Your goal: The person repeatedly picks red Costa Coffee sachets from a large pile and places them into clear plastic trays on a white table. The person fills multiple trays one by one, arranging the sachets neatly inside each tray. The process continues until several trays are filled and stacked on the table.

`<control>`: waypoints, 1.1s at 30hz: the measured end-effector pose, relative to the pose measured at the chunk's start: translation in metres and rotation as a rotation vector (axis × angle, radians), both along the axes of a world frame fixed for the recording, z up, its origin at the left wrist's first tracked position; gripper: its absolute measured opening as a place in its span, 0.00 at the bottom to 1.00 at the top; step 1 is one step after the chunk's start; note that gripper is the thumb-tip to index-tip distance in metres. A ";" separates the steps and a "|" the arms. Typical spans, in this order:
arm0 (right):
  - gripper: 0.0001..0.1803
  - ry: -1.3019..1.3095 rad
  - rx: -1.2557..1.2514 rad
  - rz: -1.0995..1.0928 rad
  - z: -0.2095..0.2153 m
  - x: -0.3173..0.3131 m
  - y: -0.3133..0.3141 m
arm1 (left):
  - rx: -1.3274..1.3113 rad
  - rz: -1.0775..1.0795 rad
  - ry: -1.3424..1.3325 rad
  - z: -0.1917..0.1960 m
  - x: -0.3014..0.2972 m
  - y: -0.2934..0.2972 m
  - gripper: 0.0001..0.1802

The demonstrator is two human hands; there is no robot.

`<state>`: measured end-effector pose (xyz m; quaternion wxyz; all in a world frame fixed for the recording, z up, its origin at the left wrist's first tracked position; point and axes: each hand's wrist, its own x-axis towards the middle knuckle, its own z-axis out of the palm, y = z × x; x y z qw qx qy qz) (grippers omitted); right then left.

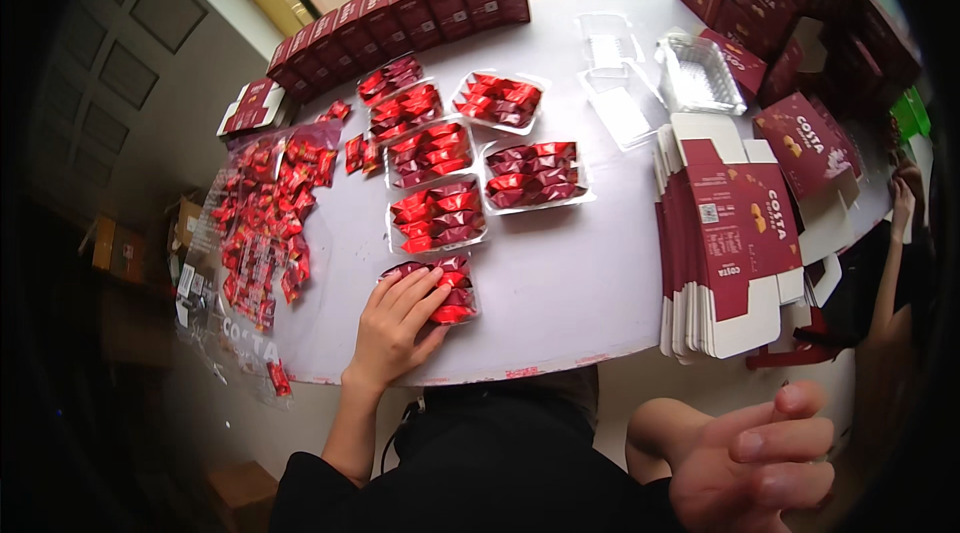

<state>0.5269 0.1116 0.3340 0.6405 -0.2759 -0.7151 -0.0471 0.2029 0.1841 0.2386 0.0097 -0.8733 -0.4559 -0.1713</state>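
Observation:
My left hand [395, 333] lies with its fingers stretched over the nearest clear plastic tray of red and dark-red wrapped sachets [455, 298], close to the table's front edge. Its palm hides part of that tray. My right hand [755, 458] is raised off the table at the lower right, its fingers loosely bent and apart, and no object shows in it. Beyond my left hand stand several more filled trays, among them one tray [438, 216], another tray [538, 176] and a farther tray [500, 100].
An open clear bag of red sachets [270, 213] lies on the left. Upright maroon boxes [410, 13] line the back. Flattened cartons [735, 233] are stacked on the right, below empty clear trays [700, 73]. More boxes [765, 3] pile up behind. Another person's arm [890, 263] shows far right.

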 end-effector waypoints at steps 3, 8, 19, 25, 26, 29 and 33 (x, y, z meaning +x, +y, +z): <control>0.01 0.133 -0.087 -0.162 -0.007 -0.018 0.000 | 0.016 -0.059 -0.004 -0.007 0.000 0.016 0.29; 0.20 -0.087 -0.492 -0.382 -0.002 -0.024 0.057 | -0.016 -0.126 0.040 0.002 0.005 0.046 0.33; 0.22 -0.570 -1.014 -0.731 -0.076 -0.051 0.226 | 0.032 0.014 -0.084 0.001 -0.042 -0.016 0.29; 0.33 -0.604 -1.107 -0.699 -0.081 -0.034 0.242 | 0.004 0.235 -0.234 -0.026 -0.081 -0.060 0.23; 0.32 -0.540 -1.064 -0.718 -0.074 -0.035 0.237 | 0.014 0.246 -0.254 -0.028 -0.084 -0.063 0.24; 0.15 -0.419 -0.636 -0.634 -0.048 -0.057 0.211 | 0.038 0.257 -0.437 -0.034 -0.091 -0.069 0.28; 0.06 -0.473 -0.422 -0.049 -0.022 -0.154 0.153 | 0.151 0.266 -1.061 -0.047 -0.082 -0.073 0.33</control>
